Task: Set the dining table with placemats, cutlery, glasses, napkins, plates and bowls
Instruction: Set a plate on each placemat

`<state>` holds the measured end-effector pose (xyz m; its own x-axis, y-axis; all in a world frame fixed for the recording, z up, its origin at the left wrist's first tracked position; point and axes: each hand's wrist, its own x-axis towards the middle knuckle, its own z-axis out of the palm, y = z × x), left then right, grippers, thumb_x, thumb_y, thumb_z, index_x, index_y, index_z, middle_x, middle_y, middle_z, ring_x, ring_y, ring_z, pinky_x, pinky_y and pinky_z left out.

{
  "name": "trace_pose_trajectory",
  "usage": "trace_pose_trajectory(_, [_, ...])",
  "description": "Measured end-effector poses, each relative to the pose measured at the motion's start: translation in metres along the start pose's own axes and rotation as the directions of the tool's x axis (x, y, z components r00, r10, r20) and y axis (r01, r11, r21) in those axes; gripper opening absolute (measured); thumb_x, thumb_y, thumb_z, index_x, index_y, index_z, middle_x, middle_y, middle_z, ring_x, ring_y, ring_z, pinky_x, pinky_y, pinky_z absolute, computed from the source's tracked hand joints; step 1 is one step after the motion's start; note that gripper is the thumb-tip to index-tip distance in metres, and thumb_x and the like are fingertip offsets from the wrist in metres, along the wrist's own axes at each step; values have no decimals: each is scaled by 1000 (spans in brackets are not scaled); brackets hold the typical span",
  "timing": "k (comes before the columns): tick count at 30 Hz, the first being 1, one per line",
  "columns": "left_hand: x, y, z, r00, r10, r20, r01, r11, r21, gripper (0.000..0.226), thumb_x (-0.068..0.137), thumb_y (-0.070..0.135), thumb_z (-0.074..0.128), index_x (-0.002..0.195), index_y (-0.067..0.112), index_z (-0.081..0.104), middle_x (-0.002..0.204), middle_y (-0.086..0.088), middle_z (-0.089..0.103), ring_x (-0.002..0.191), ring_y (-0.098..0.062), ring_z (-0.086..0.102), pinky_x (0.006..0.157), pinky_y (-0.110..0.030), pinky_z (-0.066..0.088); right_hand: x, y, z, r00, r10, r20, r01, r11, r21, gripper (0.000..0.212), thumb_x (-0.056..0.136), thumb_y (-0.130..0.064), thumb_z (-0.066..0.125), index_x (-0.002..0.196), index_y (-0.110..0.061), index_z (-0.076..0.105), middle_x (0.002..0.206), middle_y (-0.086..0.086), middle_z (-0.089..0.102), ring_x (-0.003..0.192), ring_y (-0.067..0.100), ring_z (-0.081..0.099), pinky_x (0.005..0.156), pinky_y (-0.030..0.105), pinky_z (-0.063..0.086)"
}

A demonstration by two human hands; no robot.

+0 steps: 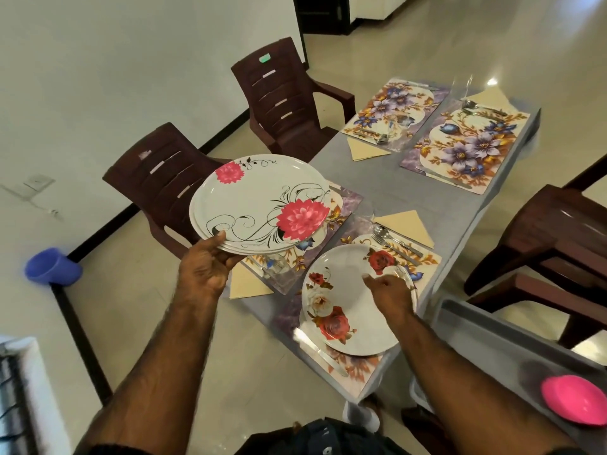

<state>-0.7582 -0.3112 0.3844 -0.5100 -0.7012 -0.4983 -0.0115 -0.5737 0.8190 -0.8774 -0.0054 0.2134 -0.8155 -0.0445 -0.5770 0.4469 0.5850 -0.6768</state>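
Plates step: my left hand (205,269) grips the stack of white round plates with pink flowers (259,201); my right hand (389,287), fingers loosely curled, rests on the rose-patterned white plate (348,300) on the near floral placemat (358,362). Next, I judge — lift one off the stack for the neighbouring placemat (331,221).

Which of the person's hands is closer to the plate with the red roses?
The right. The right hand hangs over the rose plate at its right rim. The left hand is off to the plate's left, holding up a stack of plates.

Left hand (205,267) raised, fingers curled in a grip, right hand (389,289) lowered, fingers loosely curled, both forearms extended
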Motion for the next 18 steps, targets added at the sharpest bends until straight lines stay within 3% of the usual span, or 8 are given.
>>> trace_pose_trajectory(3, [3,6,-22,1000,17,16,-18,997,74,34,95,1,68,128,-5,64,111,-20,77,88,-31,79,66,-42,66,-8,-69,12,981,-80,179,27,960,280,52,94,-68,59,107,-19,72,100,2,77,91,20,70,79,36,54])
trace_pose_trajectory(6, [11,10,-45,999,11,32,-14,996,85,39,92,2,69,130,-6,64,111,-20,77,89,-31,77,67,-40,66,-10,-126,19,950,-140,277,-4,886,463,56,96,-70,54,112,-19,72,102,4,77,95,24,72,86,42,57])
trace_pose_trajectory(9, [24,13,-72,998,-12,62,6,995,95,29,93,2,67,122,-2,67,96,-13,78,76,-24,76,58,-32,63,-7,-166,31,942,-215,257,86,896,435,54,90,-68,66,112,-19,72,102,5,79,97,27,74,84,42,60])
trace_pose_trajectory(13, [54,25,-116,989,-28,144,15,996,89,15,95,0,62,105,4,72,93,-11,79,78,-25,75,58,-33,62,-7,-199,62,942,-236,239,136,918,372,40,83,-38,87,104,-7,74,94,13,80,99,41,75,86,47,59])
trace_pose_trajectory(15, [70,35,-138,982,-36,187,19,996,92,17,96,-1,61,108,4,73,93,-11,79,78,-25,76,59,-33,62,-13,-211,83,940,-233,251,145,935,324,36,80,-24,90,104,-3,74,93,16,80,101,46,74,89,53,59])
trace_pose_trajectory(18, [95,58,-173,969,-47,244,24,995,96,24,95,1,64,117,1,71,103,-16,78,85,-29,77,68,-42,66,-22,-233,121,959,-203,200,163,966,199,22,78,-17,91,92,-9,76,89,13,80,86,34,78,84,51,63])
